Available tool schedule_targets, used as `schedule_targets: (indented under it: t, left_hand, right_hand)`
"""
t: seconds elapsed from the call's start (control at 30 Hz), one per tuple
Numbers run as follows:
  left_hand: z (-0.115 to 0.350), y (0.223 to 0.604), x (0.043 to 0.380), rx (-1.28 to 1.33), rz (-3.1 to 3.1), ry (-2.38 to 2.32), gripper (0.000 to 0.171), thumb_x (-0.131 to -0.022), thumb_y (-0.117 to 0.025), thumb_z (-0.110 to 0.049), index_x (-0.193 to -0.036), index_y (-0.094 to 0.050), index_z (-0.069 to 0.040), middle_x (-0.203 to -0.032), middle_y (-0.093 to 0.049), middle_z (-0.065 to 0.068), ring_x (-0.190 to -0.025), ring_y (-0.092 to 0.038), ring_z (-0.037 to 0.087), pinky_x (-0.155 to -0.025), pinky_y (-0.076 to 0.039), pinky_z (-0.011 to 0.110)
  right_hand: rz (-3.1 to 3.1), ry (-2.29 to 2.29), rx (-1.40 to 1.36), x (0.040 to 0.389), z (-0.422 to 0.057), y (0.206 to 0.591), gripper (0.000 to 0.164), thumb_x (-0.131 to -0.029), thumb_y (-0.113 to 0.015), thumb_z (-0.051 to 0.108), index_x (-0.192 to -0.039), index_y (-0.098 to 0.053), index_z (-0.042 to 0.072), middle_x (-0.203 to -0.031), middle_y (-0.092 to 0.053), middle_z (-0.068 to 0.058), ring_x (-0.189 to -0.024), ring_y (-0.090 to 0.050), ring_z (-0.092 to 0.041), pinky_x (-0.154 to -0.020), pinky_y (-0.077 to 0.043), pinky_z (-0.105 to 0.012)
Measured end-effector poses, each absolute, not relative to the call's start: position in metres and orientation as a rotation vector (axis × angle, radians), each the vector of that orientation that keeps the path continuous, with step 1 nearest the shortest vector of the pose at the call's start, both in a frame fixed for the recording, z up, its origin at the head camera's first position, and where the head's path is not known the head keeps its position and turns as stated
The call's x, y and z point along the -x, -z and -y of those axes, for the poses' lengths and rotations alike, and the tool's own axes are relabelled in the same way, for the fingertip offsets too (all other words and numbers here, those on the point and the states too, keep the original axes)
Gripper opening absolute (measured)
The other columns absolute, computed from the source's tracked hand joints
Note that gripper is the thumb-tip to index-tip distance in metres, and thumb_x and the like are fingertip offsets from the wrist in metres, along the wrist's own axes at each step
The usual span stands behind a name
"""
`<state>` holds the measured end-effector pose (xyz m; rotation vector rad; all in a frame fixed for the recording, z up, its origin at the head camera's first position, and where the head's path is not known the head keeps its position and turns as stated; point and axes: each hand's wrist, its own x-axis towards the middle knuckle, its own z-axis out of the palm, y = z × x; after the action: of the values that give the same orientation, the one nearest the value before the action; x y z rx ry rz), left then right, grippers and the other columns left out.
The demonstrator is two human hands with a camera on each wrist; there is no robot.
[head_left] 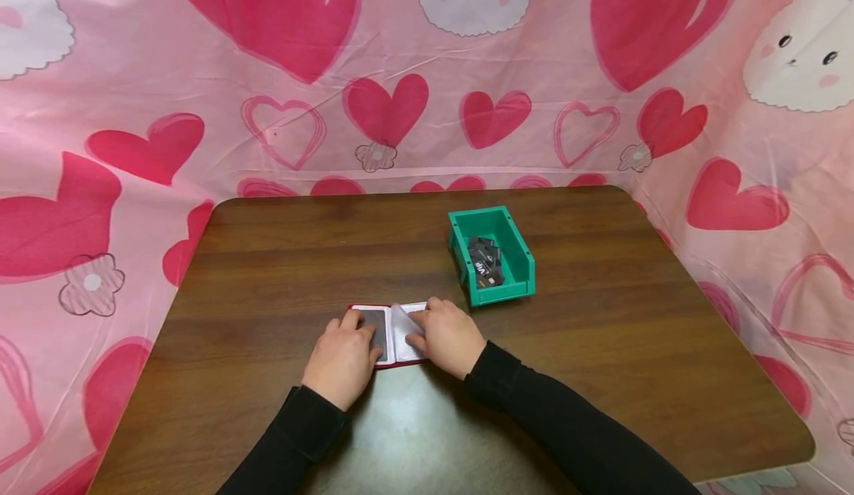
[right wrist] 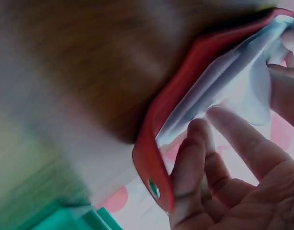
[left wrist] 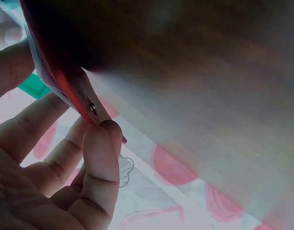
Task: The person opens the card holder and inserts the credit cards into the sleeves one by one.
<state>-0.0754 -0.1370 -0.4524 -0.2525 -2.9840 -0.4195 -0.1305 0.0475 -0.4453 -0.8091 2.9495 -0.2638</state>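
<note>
A small red card holder (right wrist: 185,76) with clear plastic sleeves lies spread open low in the middle of the head view. On its left page, a dark grey card (head_left: 379,324) shows inside a white-edged sleeve. My left hand (head_left: 342,358) grips the left cover at its edge, near a metal snap (left wrist: 92,107) in the left wrist view. With the fingertips of my right hand (head_left: 450,338) I pinch a clear sleeve (head_left: 404,330), whose upper corner lifts off the right page. A red flap with a round hole (right wrist: 154,188) hangs beside the right fingers.
A green open-front bin (head_left: 502,293) stands behind and right of the holder, with several small black printed pieces (head_left: 485,259) in it. Brown wood-grain tabletop (head_left: 300,258) surrounds them. A pink heart-patterned cloth (head_left: 440,50) hangs behind the table and along its sides.
</note>
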Motion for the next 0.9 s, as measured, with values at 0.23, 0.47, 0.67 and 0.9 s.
schedule_targets:
  t: [0.23,0.47,0.67,0.9]
  left_hand:
    - [0.137,0.454,0.076,0.266,2.953,0.408,0.041,-0.076,-0.080,-0.030,-0.108,-0.072,-0.006,-0.116,-0.058,0.013,-0.089,-0.055,0.029,-0.079,-0.052,0.041]
    - [0.138,0.453,0.074,0.227,2.993,0.439,0.040,-0.078,-0.078,-0.029,-0.109,-0.071,-0.005,-0.118,-0.058,0.012,-0.092,-0.055,0.028,-0.082,-0.051,0.042]
    - [0.140,0.449,0.074,0.198,3.004,0.469,0.027,-0.084,-0.072,-0.020,-0.105,-0.071,-0.004,-0.115,-0.059,0.011,-0.092,-0.058,0.026,-0.084,-0.052,0.042]
    - [0.146,0.439,0.075,0.117,3.035,0.502,0.020,-0.085,-0.066,-0.007,-0.103,-0.069,0.000,-0.112,-0.060,0.013,-0.093,-0.061,0.028,-0.086,-0.051,0.046]
  right_hand:
    - [-2.668,0.901,0.536,0.140,-0.046,0.439,0.062,-0.090,-0.064,0.036,-0.141,-0.040,0.011,-0.106,-0.062,-0.001,-0.085,-0.059,-0.014,-0.079,-0.053,-0.030]
    - [-2.449,1.158,0.463,0.146,-0.044,0.439,0.026,-0.100,-0.046,0.022,-0.124,-0.052,0.015,-0.102,-0.064,0.002,-0.088,-0.059,-0.016,-0.082,-0.050,-0.033]
    - [-2.670,0.706,0.854,0.141,-0.042,0.446,0.025,-0.096,-0.051,0.017,-0.114,-0.068,0.020,-0.114,-0.064,0.005,-0.103,-0.057,-0.011,-0.098,-0.044,-0.033]
    - [-2.706,0.454,1.096,0.135,-0.040,0.444,0.035,-0.093,-0.052,0.013,-0.121,-0.066,0.027,-0.112,-0.059,0.002,-0.099,-0.053,-0.013,-0.088,-0.046,-0.027]
